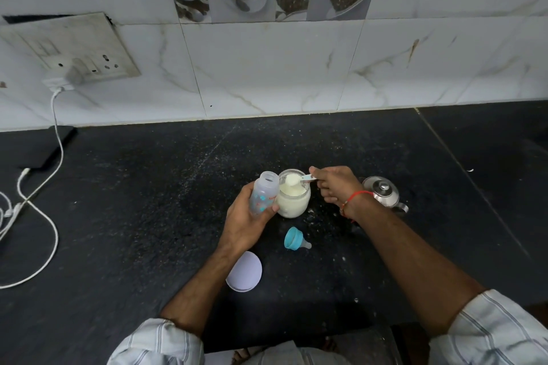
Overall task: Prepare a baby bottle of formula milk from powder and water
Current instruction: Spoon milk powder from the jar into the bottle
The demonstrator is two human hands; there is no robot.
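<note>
- Across the lower two thirds of the frame runs the black speckled table (148, 216), meeting a marbled tile wall (267, 68) along its far edge; wide bare room lies to the left and right of the work spot at centre.
- At the left edge, a white cable (56, 133) drops from a wall socket (89, 65) to a dark phone (35, 147) lying flat on the table, well apart from the hands.
- Just right of centre stands an open jar of powder (293, 198), pale cream inside, upright.
- Left hand (247, 222): fingers wrapped closed around the baby bottle (264, 194), which is open at the top, tilted slightly, and touching the jar's left side.
- Right hand (335, 184): fingers pinched narrow on the handle of a small scoop (292, 180), heaped with powder and held over the jar mouth, just beside the bottle's neck.
- Behind the right wrist sits a small steel kettle (382, 191), lid on.
- Below the jar lies the teal teat ring (295, 238) on its side, apart from both hands.
- Lower still, beside the left forearm, a white lid (244, 271) lies on the table.
</note>
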